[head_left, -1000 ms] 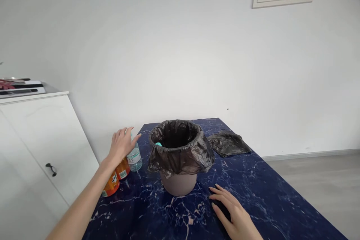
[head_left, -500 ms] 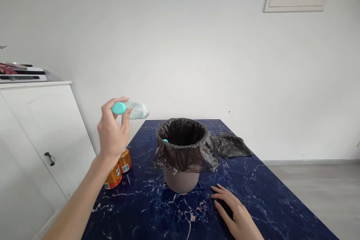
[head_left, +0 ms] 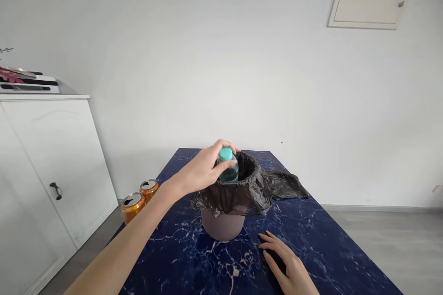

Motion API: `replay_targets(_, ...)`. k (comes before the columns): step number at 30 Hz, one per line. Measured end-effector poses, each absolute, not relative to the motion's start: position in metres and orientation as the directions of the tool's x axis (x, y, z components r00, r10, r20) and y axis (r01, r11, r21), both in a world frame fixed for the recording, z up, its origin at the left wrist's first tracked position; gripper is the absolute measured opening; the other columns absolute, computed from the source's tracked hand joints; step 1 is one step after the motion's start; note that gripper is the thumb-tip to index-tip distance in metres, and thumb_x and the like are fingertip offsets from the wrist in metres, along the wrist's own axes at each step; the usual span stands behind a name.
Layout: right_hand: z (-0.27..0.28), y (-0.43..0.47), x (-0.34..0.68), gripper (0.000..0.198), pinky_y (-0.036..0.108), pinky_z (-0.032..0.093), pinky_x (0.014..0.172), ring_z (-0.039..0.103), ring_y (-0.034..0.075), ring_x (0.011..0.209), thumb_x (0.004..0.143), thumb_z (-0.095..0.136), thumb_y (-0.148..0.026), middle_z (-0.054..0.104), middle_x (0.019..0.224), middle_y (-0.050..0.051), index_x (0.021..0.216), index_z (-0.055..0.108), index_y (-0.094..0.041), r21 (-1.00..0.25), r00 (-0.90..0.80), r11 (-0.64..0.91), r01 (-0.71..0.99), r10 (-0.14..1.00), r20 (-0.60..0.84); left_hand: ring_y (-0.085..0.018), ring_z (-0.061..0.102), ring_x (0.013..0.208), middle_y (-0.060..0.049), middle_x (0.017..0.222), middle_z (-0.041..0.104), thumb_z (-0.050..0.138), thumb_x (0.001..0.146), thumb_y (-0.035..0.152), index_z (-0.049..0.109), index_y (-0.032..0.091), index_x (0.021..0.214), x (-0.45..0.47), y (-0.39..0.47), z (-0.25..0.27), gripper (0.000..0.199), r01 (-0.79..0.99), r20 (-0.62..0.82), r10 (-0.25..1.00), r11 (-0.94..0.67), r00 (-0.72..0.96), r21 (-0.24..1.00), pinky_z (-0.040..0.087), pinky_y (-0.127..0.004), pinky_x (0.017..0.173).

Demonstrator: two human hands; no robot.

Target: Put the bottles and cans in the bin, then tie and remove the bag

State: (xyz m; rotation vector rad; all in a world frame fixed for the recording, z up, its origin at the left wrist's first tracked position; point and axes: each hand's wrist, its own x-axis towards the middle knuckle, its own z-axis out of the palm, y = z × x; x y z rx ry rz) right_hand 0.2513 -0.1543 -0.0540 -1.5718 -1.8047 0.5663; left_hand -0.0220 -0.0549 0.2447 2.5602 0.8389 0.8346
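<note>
A clear plastic bottle [head_left: 229, 173] with a teal cap stands upright in the grip of my left hand [head_left: 211, 164]. Its lower part is hidden inside the mouth of a trash can [head_left: 221, 227], which is greyish brown and lined with a black plastic bag [head_left: 238, 199] folded over the rim. My right hand [head_left: 285, 260] rests on the dark blue marbled table [head_left: 194, 258], fingers spread, right of the can's base and holding nothing. Two opened orange drink cans, one nearer [head_left: 133, 207] and one farther [head_left: 149, 188], stand left of the trash can, partly behind my left forearm.
Another black plastic bag [head_left: 284, 184] lies flat on the table right of the trash can. A white cabinet [head_left: 58, 147] stands at the left with things on top. Behind the table is a white wall bearing a panel door [head_left: 370, 3].
My left hand has carried the bottle right and down, from above the orange cans into the trash can's mouth, turning it from lying sideways to upright. My right hand stays in place.
</note>
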Motion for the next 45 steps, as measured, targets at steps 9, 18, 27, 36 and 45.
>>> replay_targets(9, -0.058, -0.158, 0.250, 0.046, 0.056, 0.048, 0.125, 0.048, 0.034, 0.156, 0.108, 0.044, -0.060, 0.064, 0.156, 0.002, 0.127, 0.075, -0.032, -0.707, -0.026, 0.186, 0.683, 0.973, 0.230, -0.031, 0.067, 0.134, -0.007, 0.142, 0.074, 0.051, 0.107, 0.059, 0.074, 0.028, 0.123, -0.087, -0.074, 0.237, 0.042, 0.627, 0.646, 0.687, -0.672, 0.332, 0.393, 0.053, -0.049, 0.116)
replay_targets(18, -0.064, -0.156, 0.259, 0.048, 0.055, 0.050, 0.122, 0.046, 0.035, 0.156, 0.108, 0.045, -0.060, 0.060, 0.160, 0.002, 0.132, 0.075, -0.032, -0.671, -0.079, 0.189, 0.717, 0.978, 0.190, -0.048, 0.066, 0.131, -0.029, 0.141, 0.070, 0.052, 0.084, 0.080, 0.059, 0.007, 0.146, -0.218, -0.042, 0.160, 0.096, 0.986, 0.346, 0.937, -0.008, -0.051, 0.168, 0.055, -0.055, 0.105)
replay_targets(27, -0.065, -0.155, 0.259, 0.050, 0.053, 0.052, 0.121, 0.047, 0.034, 0.156, 0.108, 0.043, -0.063, 0.059, 0.161, -0.001, 0.133, 0.075, -0.034, -0.657, -0.087, 0.178, 0.732, 0.982, 0.168, -0.033, 0.079, 0.101, -0.013, 0.139, 0.074, 0.045, 0.095, 0.065, 0.068, 0.026, 0.129, -0.227, -0.095, 0.105, 0.057, 0.949, 0.372, 0.920, -0.004, -0.120, 0.314, 0.060, -0.039, 0.079)
replay_targets(36, -0.066, -0.158, 0.255, 0.047, 0.055, 0.053, 0.119, 0.049, 0.036, 0.154, 0.106, 0.046, -0.062, 0.063, 0.158, 0.001, 0.127, 0.076, -0.033, -0.671, -0.051, 0.188, 0.717, 0.974, 0.219, -0.037, 0.077, 0.117, -0.003, 0.135, 0.076, 0.067, 0.086, 0.072, 0.068, 0.036, 0.133, -0.187, -0.158, 0.200, 0.059, 0.799, 0.639, 0.655, -0.087, -0.404, 0.595, 0.064, -0.055, 0.101)
replay_targets(45, -0.063, -0.158, 0.256, 0.045, 0.055, 0.053, 0.120, 0.052, 0.037, 0.152, 0.107, 0.048, -0.058, 0.065, 0.154, 0.005, 0.125, 0.078, -0.030, -0.673, -0.074, 0.235, 0.701, 0.963, 0.259, -0.032, 0.068, 0.136, -0.006, 0.150, 0.067, 0.077, 0.094, 0.046, 0.065, 0.030, 0.137, -0.062, -0.093, 0.253, 0.047, 0.471, 0.754, 0.649, -0.700, 0.105, 0.537, 0.061, -0.051, 0.112)
